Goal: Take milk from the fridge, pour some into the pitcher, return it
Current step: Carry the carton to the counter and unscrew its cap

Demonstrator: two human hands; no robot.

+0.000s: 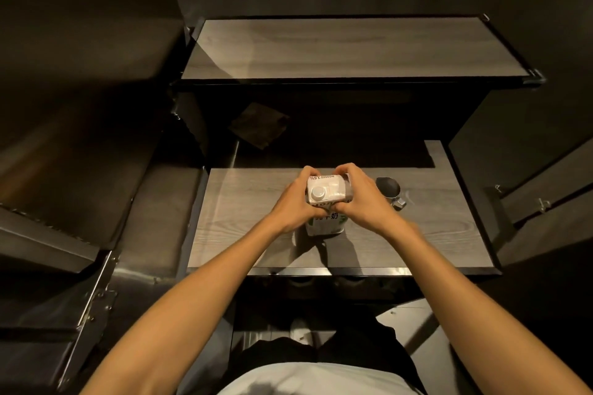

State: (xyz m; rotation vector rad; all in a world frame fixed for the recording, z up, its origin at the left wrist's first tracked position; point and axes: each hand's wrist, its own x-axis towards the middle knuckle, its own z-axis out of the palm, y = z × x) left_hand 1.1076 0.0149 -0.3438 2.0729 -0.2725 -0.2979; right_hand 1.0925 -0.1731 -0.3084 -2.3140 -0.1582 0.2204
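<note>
Both hands, left hand [293, 202] & right hand [359, 199], clasp milk carton [325, 202] (cap [318, 192] on); next: unscrew, tip into pitcher [388, 190].

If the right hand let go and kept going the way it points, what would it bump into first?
Probably nothing close: the right hand points past the milk carton toward dark space beyond the table. Depth is unclear.

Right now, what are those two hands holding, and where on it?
Both the left hand and right hand grip the milk carton by its upper sides, near the capped top.
</note>
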